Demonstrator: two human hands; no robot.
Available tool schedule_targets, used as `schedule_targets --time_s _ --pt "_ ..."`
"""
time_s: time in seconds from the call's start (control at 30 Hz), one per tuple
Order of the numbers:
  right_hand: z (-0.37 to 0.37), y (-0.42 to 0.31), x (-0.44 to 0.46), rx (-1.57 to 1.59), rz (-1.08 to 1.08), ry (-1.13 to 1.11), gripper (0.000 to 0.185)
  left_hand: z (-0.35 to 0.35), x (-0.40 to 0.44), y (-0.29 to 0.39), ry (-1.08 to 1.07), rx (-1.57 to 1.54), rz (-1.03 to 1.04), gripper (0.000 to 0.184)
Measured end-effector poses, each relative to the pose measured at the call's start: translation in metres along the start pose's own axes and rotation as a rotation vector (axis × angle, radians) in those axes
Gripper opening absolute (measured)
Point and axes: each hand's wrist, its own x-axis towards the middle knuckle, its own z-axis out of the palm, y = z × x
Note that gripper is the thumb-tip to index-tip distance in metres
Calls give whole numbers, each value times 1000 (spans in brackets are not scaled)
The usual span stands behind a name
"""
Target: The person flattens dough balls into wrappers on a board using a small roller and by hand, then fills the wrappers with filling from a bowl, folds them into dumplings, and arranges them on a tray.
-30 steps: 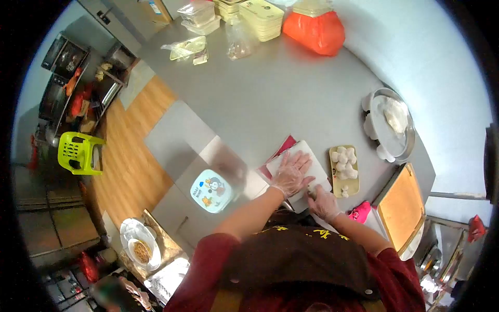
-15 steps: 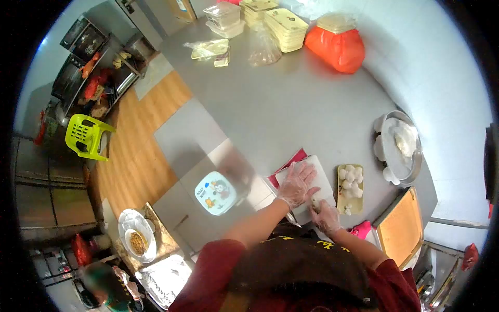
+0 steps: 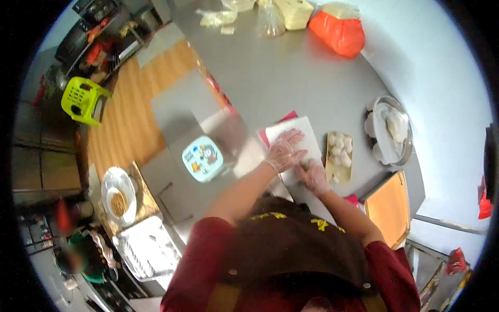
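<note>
My left hand [image 3: 285, 152], in a clear plastic glove, lies on a white board [image 3: 310, 130] with its fingers stretched out. Close beside it, my right hand [image 3: 315, 178], also gloved, has its fingers curled round something small at the board's lower right edge; what it is stays hidden. A red cloth [image 3: 264, 137] shows from under the board. Just right of the board is a pale yellow tray [image 3: 331, 169] holding several white, roundish lumps [image 3: 340, 148].
A metal basin [image 3: 409, 151] with white contents stands at right, near an orange-brown tray [image 3: 390, 208]. An orange-red bag [image 3: 340, 34] sits at the table's far end. Left are a light-blue stool [image 3: 202, 159], a green chair [image 3: 83, 99] and another person [image 3: 91, 255].
The view has tilted and shifted, so the table and its things appear higher in the picture. Both my hands remain at the white board, in nearly the same pose.
</note>
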Motion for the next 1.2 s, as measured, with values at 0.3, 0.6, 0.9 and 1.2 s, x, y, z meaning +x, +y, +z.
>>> schedule_targets --time_s 0.3,0.6,0.9,1.2 --pt "8 10 -1 340 68 -175 37 -54 -73 74 -472 -111 -88 32" --pt "-96 -48 -17 -145 -220 -147 34 -42 -88 61 -596 -21 -36 43" --pt "-182 -148 47 -465 -168 -37 30 -53 -66 59 -685 -134 -76 35" --pt "-196 -171 80 -779 -243 -193 25 -68 -2 25 187 -1444 -1103 23"
